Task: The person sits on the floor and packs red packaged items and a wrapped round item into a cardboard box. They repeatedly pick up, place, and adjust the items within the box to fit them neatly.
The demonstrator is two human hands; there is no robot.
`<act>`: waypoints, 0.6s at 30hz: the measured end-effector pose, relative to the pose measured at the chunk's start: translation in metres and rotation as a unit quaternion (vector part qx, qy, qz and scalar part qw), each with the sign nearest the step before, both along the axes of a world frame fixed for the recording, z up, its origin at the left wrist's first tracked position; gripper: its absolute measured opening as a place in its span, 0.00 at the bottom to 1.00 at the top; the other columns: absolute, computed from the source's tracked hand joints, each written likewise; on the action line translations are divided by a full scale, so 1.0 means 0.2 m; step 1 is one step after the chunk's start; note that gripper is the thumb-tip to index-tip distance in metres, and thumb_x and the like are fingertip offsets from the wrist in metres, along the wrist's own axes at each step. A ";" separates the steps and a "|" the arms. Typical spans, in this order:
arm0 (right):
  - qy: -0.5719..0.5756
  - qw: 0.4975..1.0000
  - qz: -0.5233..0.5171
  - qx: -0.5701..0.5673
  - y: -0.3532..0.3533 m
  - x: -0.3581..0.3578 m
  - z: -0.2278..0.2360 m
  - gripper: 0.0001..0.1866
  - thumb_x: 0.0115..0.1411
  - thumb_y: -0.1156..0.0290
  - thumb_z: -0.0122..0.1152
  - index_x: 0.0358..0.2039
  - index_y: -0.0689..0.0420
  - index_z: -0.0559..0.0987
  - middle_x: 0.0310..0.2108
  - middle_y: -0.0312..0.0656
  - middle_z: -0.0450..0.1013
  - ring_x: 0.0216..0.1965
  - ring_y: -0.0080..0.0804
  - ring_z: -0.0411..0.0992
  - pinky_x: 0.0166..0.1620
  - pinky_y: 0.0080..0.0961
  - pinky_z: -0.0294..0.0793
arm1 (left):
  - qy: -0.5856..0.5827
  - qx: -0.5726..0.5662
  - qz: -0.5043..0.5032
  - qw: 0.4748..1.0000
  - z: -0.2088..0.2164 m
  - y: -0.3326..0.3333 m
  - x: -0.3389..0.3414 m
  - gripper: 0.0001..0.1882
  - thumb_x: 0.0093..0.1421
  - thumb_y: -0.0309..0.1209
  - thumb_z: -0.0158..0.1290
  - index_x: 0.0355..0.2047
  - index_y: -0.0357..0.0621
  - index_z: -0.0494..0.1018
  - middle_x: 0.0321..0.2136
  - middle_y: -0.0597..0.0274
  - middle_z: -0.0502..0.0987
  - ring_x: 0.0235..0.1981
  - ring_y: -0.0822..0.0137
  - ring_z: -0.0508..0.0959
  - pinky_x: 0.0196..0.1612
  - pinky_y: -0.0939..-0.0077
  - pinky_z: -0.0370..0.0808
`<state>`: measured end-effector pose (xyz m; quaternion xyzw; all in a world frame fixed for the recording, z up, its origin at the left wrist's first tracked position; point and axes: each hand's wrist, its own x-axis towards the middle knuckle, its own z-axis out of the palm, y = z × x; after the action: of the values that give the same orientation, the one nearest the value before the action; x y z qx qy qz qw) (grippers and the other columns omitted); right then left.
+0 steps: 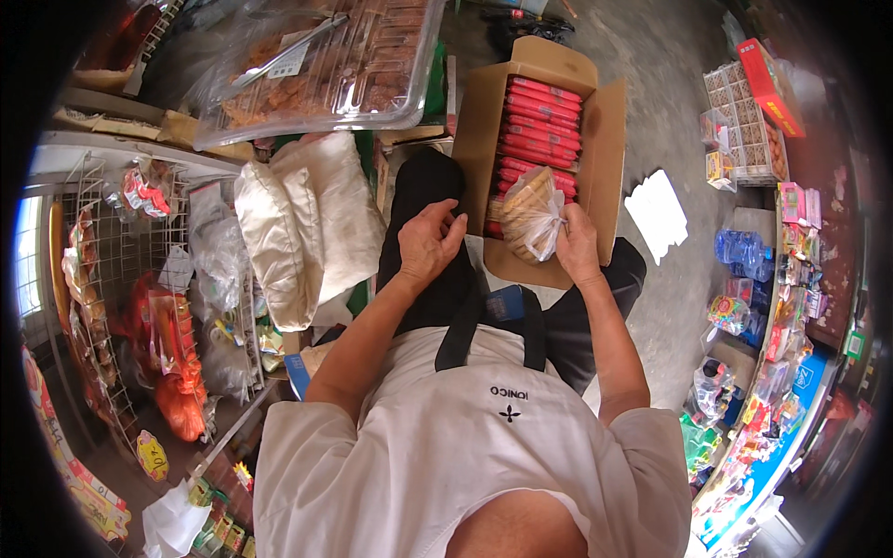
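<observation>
My right hand (pixel 576 245) grips a clear plastic bag (pixel 532 215) of tan wafer-like snacks by its gathered neck. It hangs over the near end of an open cardboard box (pixel 609 130) that rests on my lap and holds rows of red packets (pixel 539 126). My left hand (pixel 427 244) is just left of the bag, fingers loosely curled, nothing visible in it, above my black trousers.
A clear lidded tray of brown baked goods (pixel 326 65) sits ahead at upper left. White cloth sacks (pixel 298 219) lean beside my left knee. A wire rack with hanging snack bags (pixel 139 279) stands on the left. Shelves of colourful goods (pixel 781 279) line the right.
</observation>
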<state>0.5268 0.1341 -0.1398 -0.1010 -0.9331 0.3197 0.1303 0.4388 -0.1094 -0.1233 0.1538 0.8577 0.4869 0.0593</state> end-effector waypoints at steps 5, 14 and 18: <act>-0.014 0.997 -0.005 -0.070 0.04 -0.03 -0.10 0.08 0.49 0.83 0.49 0.31 0.61 0.66 0.29 0.53 0.68 0.35 0.54 0.68 0.38 0.39 0.67 | 0.135 -0.093 -0.148 0.975 -0.02 0.06 -0.03 0.18 0.50 0.34 0.55 0.42 0.43 0.71 0.35 0.57 0.73 0.34 0.59 0.75 0.32 0.70 0.74; -0.050 0.945 -0.041 -0.320 0.04 0.02 -0.10 0.07 0.52 0.81 0.53 0.33 0.60 0.71 0.26 0.36 0.70 0.28 0.21 0.68 0.34 0.20 0.70 | 0.174 -0.121 -0.320 0.924 -0.10 0.35 -0.09 0.30 0.50 0.33 0.54 0.54 0.51 0.61 0.59 0.57 0.56 0.62 0.56 0.54 0.57 0.51 0.57; -0.042 0.934 -0.081 -0.345 0.04 0.03 -0.07 0.06 0.54 0.81 0.52 0.33 0.59 0.72 0.24 0.32 0.69 0.27 0.16 0.66 0.33 0.16 0.68 | 0.175 -0.122 -0.354 0.911 -0.16 0.45 -0.10 0.26 0.49 0.31 0.55 0.51 0.57 0.65 0.58 0.60 0.59 0.62 0.56 0.53 0.56 0.51 0.57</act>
<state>0.5320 0.1428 -0.1530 -0.2287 -0.7585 0.6058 0.0734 0.4197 -0.0189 -0.1556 0.5217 0.7963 0.2910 0.0946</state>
